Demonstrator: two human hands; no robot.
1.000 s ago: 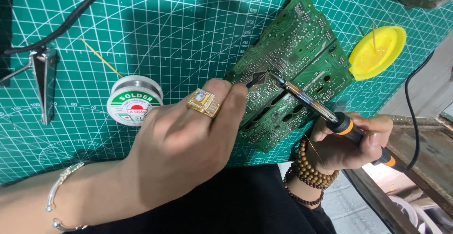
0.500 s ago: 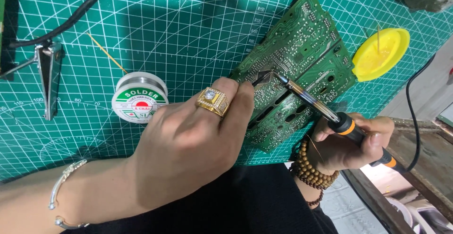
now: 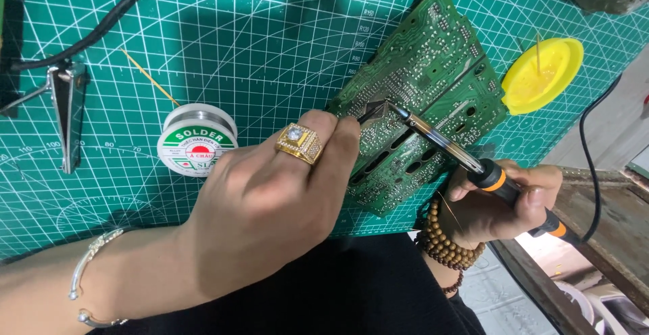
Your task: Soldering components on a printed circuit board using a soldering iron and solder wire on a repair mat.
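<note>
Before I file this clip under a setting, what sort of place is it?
Likely an electronics repair bench: a green cutting mat, a solder spool, and a soldering iron touching a green circuit board.

Green gridded cutting mat [image 3: 257, 44], green circuit board [image 3: 433, 71], solder spool [image 3: 196, 139], yellow lid [image 3: 541, 78], metal tweezers [image 3: 66, 105]

Left hand [image 3: 270, 206]: chunky gold ring [image 3: 299, 142] with clear square stone, thin silver bangle [image 3: 91, 274] at wrist. Right hand [image 3: 497, 203]: double-wrapped brown wooden bead bracelet [image 3: 443, 247]. Both forearms bare, no sleeves. Dark clothing below.
</note>
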